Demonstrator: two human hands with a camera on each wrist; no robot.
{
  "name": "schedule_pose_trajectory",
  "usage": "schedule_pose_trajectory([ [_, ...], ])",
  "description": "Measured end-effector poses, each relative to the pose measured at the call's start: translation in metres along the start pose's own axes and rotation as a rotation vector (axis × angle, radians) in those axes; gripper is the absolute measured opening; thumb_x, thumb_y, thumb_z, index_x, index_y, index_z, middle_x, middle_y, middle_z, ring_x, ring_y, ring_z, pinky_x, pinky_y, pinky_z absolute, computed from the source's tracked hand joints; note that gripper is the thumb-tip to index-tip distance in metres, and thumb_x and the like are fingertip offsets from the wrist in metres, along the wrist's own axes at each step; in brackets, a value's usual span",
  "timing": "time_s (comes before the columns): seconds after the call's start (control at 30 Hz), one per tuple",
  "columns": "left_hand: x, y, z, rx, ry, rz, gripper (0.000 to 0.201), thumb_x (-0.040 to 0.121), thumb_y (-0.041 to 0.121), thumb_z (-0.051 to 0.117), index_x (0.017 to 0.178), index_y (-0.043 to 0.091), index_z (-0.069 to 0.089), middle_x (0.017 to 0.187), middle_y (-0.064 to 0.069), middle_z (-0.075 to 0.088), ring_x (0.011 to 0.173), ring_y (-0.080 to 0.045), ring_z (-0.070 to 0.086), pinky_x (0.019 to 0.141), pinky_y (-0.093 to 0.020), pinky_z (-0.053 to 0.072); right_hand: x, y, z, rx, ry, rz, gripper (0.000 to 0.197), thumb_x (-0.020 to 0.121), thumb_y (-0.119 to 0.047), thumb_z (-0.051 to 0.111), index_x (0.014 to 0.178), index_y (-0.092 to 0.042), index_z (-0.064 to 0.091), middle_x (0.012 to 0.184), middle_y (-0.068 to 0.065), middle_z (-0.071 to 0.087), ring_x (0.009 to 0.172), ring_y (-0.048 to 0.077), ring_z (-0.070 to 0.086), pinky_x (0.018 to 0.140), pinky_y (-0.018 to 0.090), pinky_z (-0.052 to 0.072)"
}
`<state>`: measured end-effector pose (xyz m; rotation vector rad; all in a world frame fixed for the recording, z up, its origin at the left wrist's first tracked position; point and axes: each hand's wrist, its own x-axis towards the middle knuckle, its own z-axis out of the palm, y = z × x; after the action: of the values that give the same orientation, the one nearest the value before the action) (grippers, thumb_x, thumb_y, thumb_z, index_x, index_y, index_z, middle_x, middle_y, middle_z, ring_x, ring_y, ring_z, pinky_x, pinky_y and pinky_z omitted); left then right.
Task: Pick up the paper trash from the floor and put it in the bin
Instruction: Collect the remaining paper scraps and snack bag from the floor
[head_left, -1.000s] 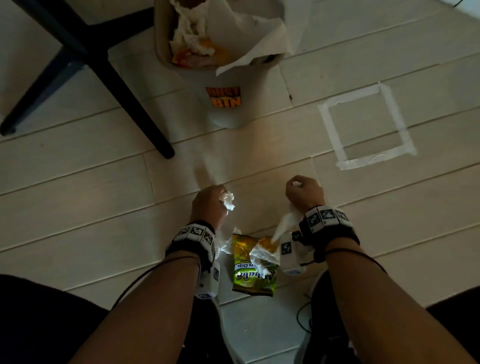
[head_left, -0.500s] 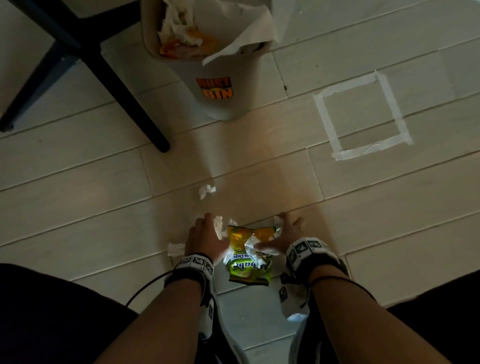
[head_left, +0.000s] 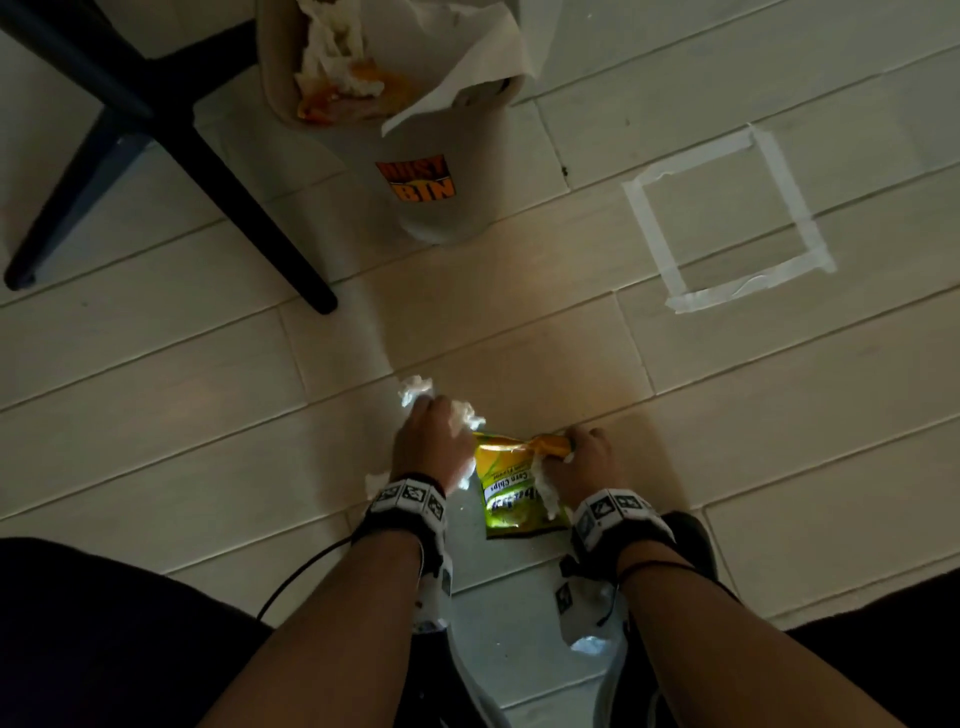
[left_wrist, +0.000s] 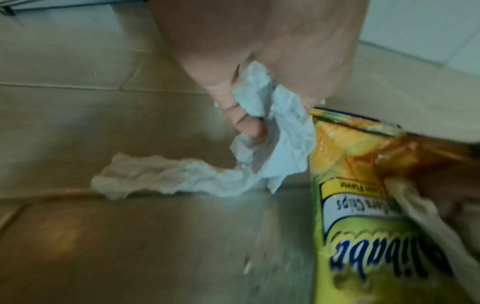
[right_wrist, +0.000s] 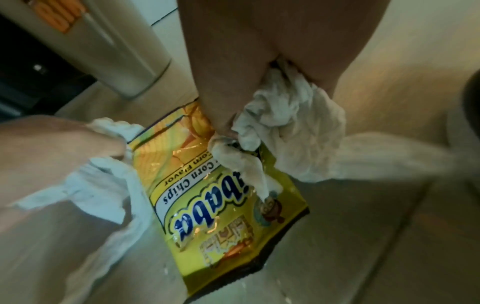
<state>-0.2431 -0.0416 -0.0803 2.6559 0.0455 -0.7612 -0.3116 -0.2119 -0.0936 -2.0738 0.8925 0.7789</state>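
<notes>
My left hand (head_left: 431, 439) is low over the floor and grips crumpled white tissue (left_wrist: 270, 115), whose tail (left_wrist: 161, 179) trails on the floor. A small tissue ball (head_left: 415, 389) lies right at its fingertips. I cannot tell if they touch it. My right hand (head_left: 587, 454) holds another wad of tissue (right_wrist: 291, 115) and pinches the top of a yellow corn chips bag (head_left: 511, 493), which hangs between both hands. The white bin (head_left: 441, 208), labelled DUST BIN, stands ahead with paper inside.
Black chair legs (head_left: 208, 156) spread on the floor left of the bin. A square of white tape (head_left: 727, 291) is stuck to the floor at the right. My shoes and dark trousers fill the bottom of the head view.
Both hands came down toward the floor. A tissue ball now lies on the floor, and my left hand has reached forward to it. My right hand has closed on the chip bag's top.
</notes>
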Motion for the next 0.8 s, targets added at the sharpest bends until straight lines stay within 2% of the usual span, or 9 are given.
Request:
schedule_pose_trajectory([
  [0.07,0.012,0.009,-0.015,-0.051,0.112,-0.008,0.027,0.083,0.017,0.059,0.107,0.005,0.058,0.124,-0.016,0.052,0.104,-0.04,0.06,0.087,-0.044,0.047,0.01,-0.004,-0.005,0.044,0.01,-0.012,0.033,0.079,-0.025,0.061,0.108,-0.01,0.065,0.114,0.017,0.063,0.107,0.036,0.06,0.086,0.035,0.047],
  [0.13,0.026,0.011,-0.027,-0.072,0.179,-0.039,0.028,0.082,0.014,0.059,0.107,0.004,0.056,0.127,-0.015,0.047,0.101,-0.04,0.06,0.086,-0.044,0.048,0.019,-0.01,-0.013,0.106,0.037,-0.009,0.021,0.076,-0.019,0.059,0.094,-0.011,0.065,0.097,0.019,0.069,0.096,0.037,0.064,0.077,0.035,0.048],
  [0.2,0.037,0.006,-0.03,-0.037,0.168,-0.067,0.032,0.082,0.013,0.058,0.112,0.004,0.055,0.135,-0.011,0.042,0.104,-0.039,0.061,0.089,-0.044,0.049,0.024,-0.017,-0.025,0.16,0.067,0.001,0.006,0.076,-0.015,0.058,0.08,-0.012,0.061,0.077,0.012,0.065,0.087,0.036,0.065,0.068,0.033,0.045],
  [0.27,0.042,-0.002,-0.026,0.033,0.067,-0.091,0.038,0.083,0.013,0.057,0.12,0.004,0.051,0.142,-0.009,0.037,0.105,-0.039,0.062,0.09,-0.044,0.05,0.026,-0.021,-0.036,0.195,0.099,0.0,0.004,0.078,-0.013,0.056,0.075,-0.015,0.055,0.069,0.004,0.058,0.083,0.034,0.063,0.066,0.03,0.038],
  [0.37,0.041,-0.014,-0.016,0.08,-0.063,-0.123,0.046,0.085,0.013,0.057,0.128,0.005,0.045,0.144,-0.01,0.037,0.107,-0.038,0.062,0.091,-0.042,0.05,0.026,-0.022,-0.047,0.227,0.142,-0.025,0.016,0.079,-0.012,0.056,0.094,-0.018,0.06,0.089,0.01,0.067,0.093,0.035,0.063,0.072,0.03,0.039],
  [0.5,0.036,-0.019,-0.019,-0.038,-0.005,-0.145,0.052,0.085,0.008,0.052,0.136,0.011,0.042,0.137,-0.012,0.052,0.12,-0.036,0.056,0.096,-0.04,0.044,0.025,-0.022,-0.049,0.322,0.112,-0.013,0.038,0.078,-0.01,0.056,0.112,-0.024,0.063,0.109,0.01,0.07,0.105,0.03,0.062,0.087,0.031,0.045],
  [0.57,0.033,-0.013,-0.029,-0.083,0.106,-0.079,0.038,0.083,0.006,0.05,0.121,0.012,0.051,0.122,-0.014,0.059,0.109,-0.037,0.06,0.086,-0.04,0.045,0.026,-0.027,-0.05,0.382,0.092,-0.003,0.04,0.073,-0.015,0.056,0.11,-0.026,0.065,0.107,0.008,0.071,0.103,0.029,0.063,0.094,0.035,0.049],
  [0.67,0.02,-0.001,-0.039,-0.107,0.209,-0.034,0.025,0.083,0.011,0.049,0.107,0.014,0.055,0.11,-0.014,0.06,0.098,-0.037,0.061,0.077,-0.039,0.045,0.03,-0.034,-0.048,0.42,0.04,0.027,0.034,0.065,-0.023,0.055,0.096,-0.024,0.068,0.095,0.009,0.073,0.093,0.031,0.067,0.09,0.047,0.054],
  [0.8,-0.013,0.0,-0.02,-0.085,0.106,-0.145,0.031,0.082,0.027,0.054,0.111,0.016,0.052,0.114,-0.011,0.058,0.105,-0.035,0.058,0.081,-0.04,0.047,0.034,-0.046,-0.05,0.44,0.028,0.048,0.039,0.06,-0.031,0.059,0.097,-0.025,0.07,0.095,0.009,0.074,0.091,0.033,0.068,0.088,0.049,0.056],
])
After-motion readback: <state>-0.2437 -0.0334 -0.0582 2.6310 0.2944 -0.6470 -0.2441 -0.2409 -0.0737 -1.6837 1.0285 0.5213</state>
